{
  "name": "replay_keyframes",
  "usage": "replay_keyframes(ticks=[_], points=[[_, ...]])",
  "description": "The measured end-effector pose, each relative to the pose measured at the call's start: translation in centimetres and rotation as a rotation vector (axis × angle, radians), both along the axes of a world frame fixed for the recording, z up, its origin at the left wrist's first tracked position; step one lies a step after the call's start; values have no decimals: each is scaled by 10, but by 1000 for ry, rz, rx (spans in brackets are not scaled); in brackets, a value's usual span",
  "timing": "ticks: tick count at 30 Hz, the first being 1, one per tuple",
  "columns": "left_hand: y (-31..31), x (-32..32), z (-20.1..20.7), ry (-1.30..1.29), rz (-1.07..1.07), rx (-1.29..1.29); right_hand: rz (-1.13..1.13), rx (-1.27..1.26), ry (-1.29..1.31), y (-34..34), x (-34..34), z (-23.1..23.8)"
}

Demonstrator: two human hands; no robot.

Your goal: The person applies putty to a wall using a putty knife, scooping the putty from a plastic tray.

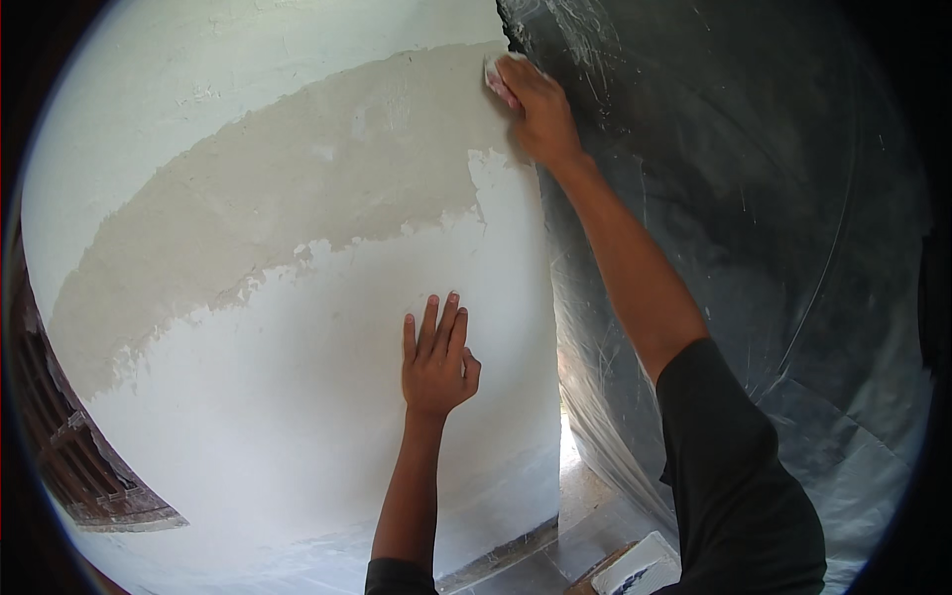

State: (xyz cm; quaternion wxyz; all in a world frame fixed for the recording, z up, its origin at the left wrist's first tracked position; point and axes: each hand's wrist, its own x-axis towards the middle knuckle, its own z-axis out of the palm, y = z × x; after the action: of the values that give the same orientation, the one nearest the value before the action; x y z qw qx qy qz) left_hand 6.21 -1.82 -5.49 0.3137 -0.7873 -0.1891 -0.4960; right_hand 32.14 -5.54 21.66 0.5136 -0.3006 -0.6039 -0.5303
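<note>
One wall point(297, 416), left hand point(436, 362) flat on it, fingers spread, right hand point(535, 109) gripping one pale pad point(493, 74), one plastic sheet point(793, 248) beside

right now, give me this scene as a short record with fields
left hand: left hand flat on the white wall, fingers spread, holding nothing
right hand: right hand raised, pressing a small pale pad at the wall's edge
wall finish: beige patch across the upper part, white below
beside wall: clear plastic sheeting on the right
below: white-smeared board on the floor
</note>
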Motion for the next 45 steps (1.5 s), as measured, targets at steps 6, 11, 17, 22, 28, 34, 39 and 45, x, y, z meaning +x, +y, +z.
replay_keyframes(ticks=[6, 11, 17, 22, 28, 34, 39, 45], points=[[1, -7, 1, -4, 16, 1, -136, -119, 81, -5, -12, -165], [-6, -3, 4, -31, 13, -1, -123, 45, 97, -22, -20, -127], [0, 0, 1, -5, -30, -1, -42, -24, 78, -2, -38, -51], [0, -6, 4, -15, -34, -11, -125, -244, 119, -13, -53, -239], [-2, -8, 1, -11, -25, -16, -55, 11, 88, -37, -66, -137], [-1, -2, 0, -17, -47, -10, -115, -13, 39, 2, -74, -35], [5, -6, 1, -25, -72, -22, -198, -255, 68, -5, -73, -221], [6, -4, -1, -32, -99, -21, -144, -163, 75, -50, -58, -224]])
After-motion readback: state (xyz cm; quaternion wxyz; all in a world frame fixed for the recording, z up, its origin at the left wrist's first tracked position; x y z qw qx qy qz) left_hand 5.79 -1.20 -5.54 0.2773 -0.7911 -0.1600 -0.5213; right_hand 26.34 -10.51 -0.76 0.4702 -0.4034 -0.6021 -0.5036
